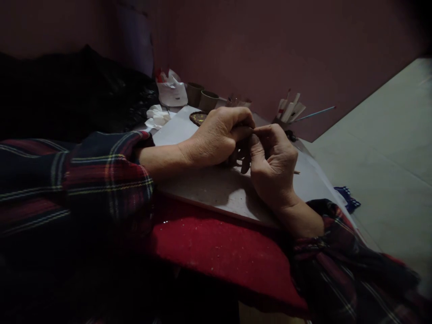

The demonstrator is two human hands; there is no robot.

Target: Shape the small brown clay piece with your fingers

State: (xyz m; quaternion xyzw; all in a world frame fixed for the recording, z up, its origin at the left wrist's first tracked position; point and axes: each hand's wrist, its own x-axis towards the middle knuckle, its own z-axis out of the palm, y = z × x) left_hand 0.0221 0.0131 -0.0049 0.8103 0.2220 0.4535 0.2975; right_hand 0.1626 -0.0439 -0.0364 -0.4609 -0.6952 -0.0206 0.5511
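Note:
Both my hands meet above a pale board [216, 189], their fingertips almost touching. My left hand [219, 137] has its fingers curled into a pinch. Facing it, my right hand [275, 162] pinches with thumb and index finger, the thumb tip darkened. Whatever lies between the fingertips is too small and dim to make out. Behind my left hand, a round dark piece with yellow specks [198, 118] lies on the board, partly covered by the hand. A thin stick [297, 172] shows just beyond my right hand.
Brown cups [209, 100] and a white bag [172, 90] stand at the back, near crumpled tissue [157, 117]. A holder with sticks and a blue rod [290, 110] is at the back right. Red cloth [219, 247] lies under the board; black plastic [101, 85] is at left.

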